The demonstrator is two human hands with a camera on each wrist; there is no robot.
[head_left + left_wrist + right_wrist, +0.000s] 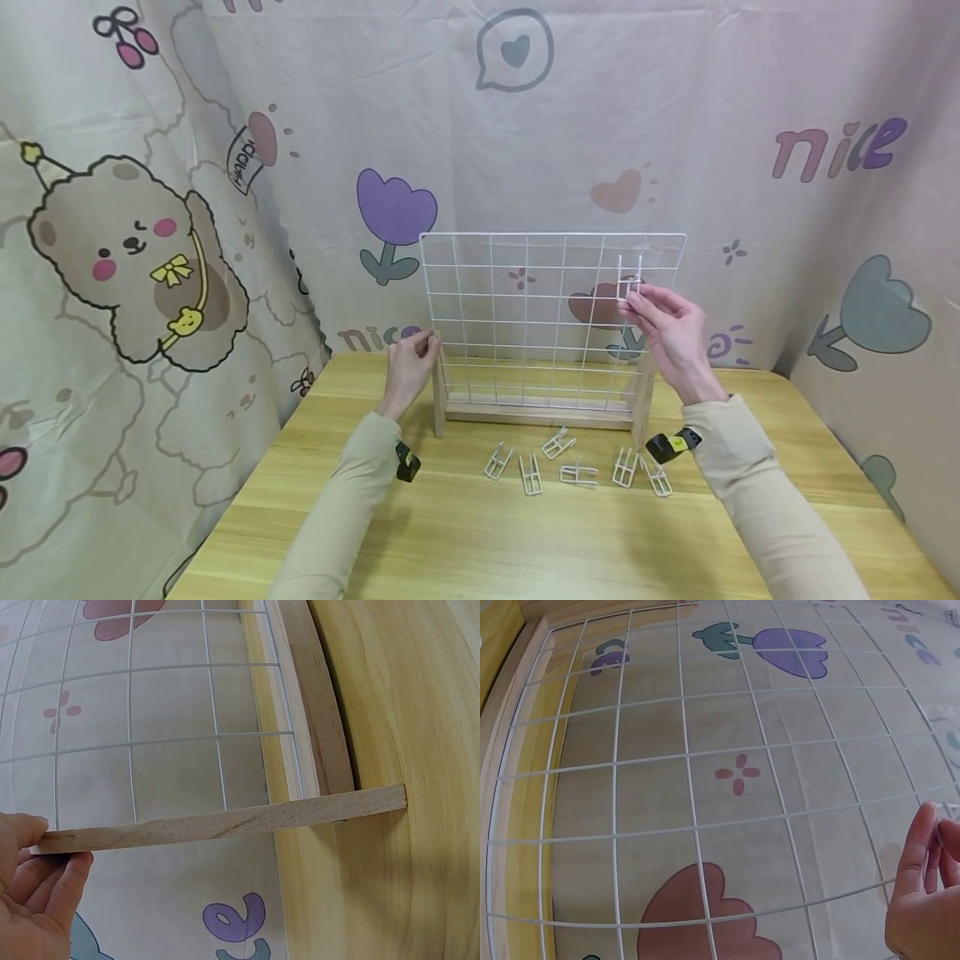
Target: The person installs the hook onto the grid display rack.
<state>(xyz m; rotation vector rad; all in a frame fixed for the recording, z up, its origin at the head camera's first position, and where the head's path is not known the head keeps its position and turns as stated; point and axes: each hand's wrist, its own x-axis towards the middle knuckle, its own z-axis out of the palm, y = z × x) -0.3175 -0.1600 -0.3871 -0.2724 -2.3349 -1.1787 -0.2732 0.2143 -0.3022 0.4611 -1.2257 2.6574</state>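
Observation:
A white wire grid panel (540, 321) stands upright in a wooden stand (540, 417) on the table. At its left side, my left hand (410, 367) pinches the top end of the stand's wooden post (187, 827) between thumb and fingers. My right hand (675, 333) pinches a white wire hook (621, 279) in front of the panel's upper right part, prongs pointing up. Whether the hook touches the grid, I cannot tell. In the right wrist view the fingers (915, 855) largely hide the hook.
Several more white wire hooks lie loose on the wooden table (495, 542) in front of the stand, among them a leftmost hook (498, 461) and a rightmost hook (657, 477). A printed curtain (300, 83) hangs behind and at both sides.

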